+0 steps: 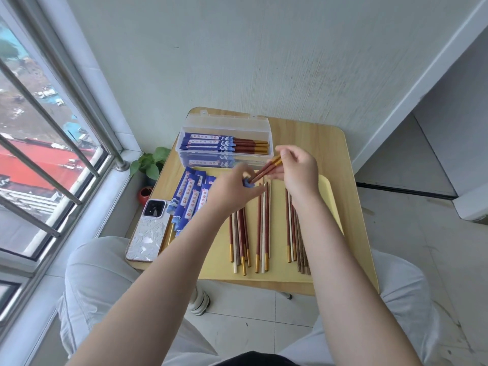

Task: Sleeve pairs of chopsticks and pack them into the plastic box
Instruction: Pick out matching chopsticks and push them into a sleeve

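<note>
Right hand (pixel 298 173) pinches a pair of red-brown chopsticks (pixel 265 170) near their gold ends, tilted down-left. Left hand (pixel 235 191) grips a blue sleeve (pixel 248 184) at its mouth; chopstick tips meet it there. Both are held above the yellow tray (pixel 327 191), which carries loose chopsticks (pixel 261 228). Plastic box (pixel 224 138) behind holds sleeved pairs. Empty sleeves (pixel 188 199) lie left, beside a phone (pixel 149 231).
</note>
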{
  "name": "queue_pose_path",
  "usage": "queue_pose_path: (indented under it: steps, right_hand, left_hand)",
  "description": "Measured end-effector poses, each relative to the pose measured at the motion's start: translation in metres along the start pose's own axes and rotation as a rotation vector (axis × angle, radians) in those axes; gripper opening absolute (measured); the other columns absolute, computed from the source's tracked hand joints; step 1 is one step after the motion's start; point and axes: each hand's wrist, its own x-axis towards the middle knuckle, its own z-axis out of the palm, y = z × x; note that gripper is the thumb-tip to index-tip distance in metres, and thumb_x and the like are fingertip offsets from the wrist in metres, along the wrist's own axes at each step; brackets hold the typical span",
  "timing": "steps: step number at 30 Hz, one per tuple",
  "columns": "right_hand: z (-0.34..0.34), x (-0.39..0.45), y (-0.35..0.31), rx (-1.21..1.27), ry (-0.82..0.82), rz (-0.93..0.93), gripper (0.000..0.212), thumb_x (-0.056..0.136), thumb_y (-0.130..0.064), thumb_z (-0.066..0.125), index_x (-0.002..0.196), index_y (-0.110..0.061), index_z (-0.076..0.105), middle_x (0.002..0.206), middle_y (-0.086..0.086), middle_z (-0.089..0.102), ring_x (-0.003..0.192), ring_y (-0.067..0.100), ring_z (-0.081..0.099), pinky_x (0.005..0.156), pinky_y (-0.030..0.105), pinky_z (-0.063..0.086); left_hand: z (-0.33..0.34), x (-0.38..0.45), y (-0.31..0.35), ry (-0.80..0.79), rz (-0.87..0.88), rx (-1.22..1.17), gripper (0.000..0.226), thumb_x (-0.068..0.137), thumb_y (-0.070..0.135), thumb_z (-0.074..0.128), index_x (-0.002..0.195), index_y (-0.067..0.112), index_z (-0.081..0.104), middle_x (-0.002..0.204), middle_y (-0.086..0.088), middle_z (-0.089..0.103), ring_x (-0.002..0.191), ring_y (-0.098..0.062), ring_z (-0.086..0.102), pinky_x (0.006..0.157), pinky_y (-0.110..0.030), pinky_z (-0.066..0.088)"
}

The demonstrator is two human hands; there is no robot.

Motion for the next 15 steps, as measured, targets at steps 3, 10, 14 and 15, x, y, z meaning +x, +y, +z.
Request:
queue_pose_path:
  steps: [3, 10, 14, 15]
  right_hand:
    - [0.004, 0.022, -0.001, 0.201, 0.109, 0.091, 0.021, 0.105, -0.009, 0.045, 0.106, -0.005, 0.065, 0.098, 0.022, 0.07, 0.073, 0.029, 0.075, 0.068, 0.039, 0.063]
    - [0.031, 0.076, 0.01, 0.473, 0.318, 0.249, 0.022, 0.106, -0.006, 0.04, 0.111, 0.002, 0.06, 0.102, 0.026, 0.067, 0.068, 0.024, 0.074, 0.066, 0.029, 0.061]
    - [0.059, 0.086, 0.019, 0.387, 0.287, 0.29, 0.021, 0.107, -0.009, 0.04, 0.11, -0.001, 0.06, 0.104, 0.019, 0.067, 0.072, 0.023, 0.073, 0.066, 0.028, 0.061]
    - [0.064, 0.086, 0.021, 0.349, 0.255, 0.292, 0.022, 0.107, -0.01, 0.041, 0.112, 0.0, 0.06, 0.1, 0.015, 0.068, 0.072, 0.022, 0.073, 0.067, 0.03, 0.062]
  left_hand:
    - [-0.018, 0.02, 0.005, 0.213, 0.235, 0.113, 0.077, 0.077, 0.054, 0.077, 0.139, 0.02, 0.046, 0.11, 0.005, 0.06, 0.096, -0.014, 0.059, 0.076, -0.031, 0.049]
    - [-0.022, 0.052, -0.028, 0.317, 0.161, 0.211, 0.063, 0.097, 0.041, 0.054, 0.15, 0.013, 0.038, 0.155, -0.007, 0.039, 0.147, -0.026, 0.029, 0.121, -0.042, 0.018]
    - [-0.02, 0.062, -0.049, 0.178, 0.05, 0.312, 0.07, 0.098, 0.041, 0.05, 0.157, 0.014, 0.025, 0.166, -0.007, 0.02, 0.155, -0.026, 0.008, 0.125, -0.043, 0.008]
    - [-0.019, 0.064, -0.053, 0.147, 0.03, 0.329, 0.072, 0.098, 0.041, 0.049, 0.158, 0.014, 0.021, 0.167, -0.007, 0.015, 0.155, -0.026, 0.005, 0.125, -0.044, 0.006]
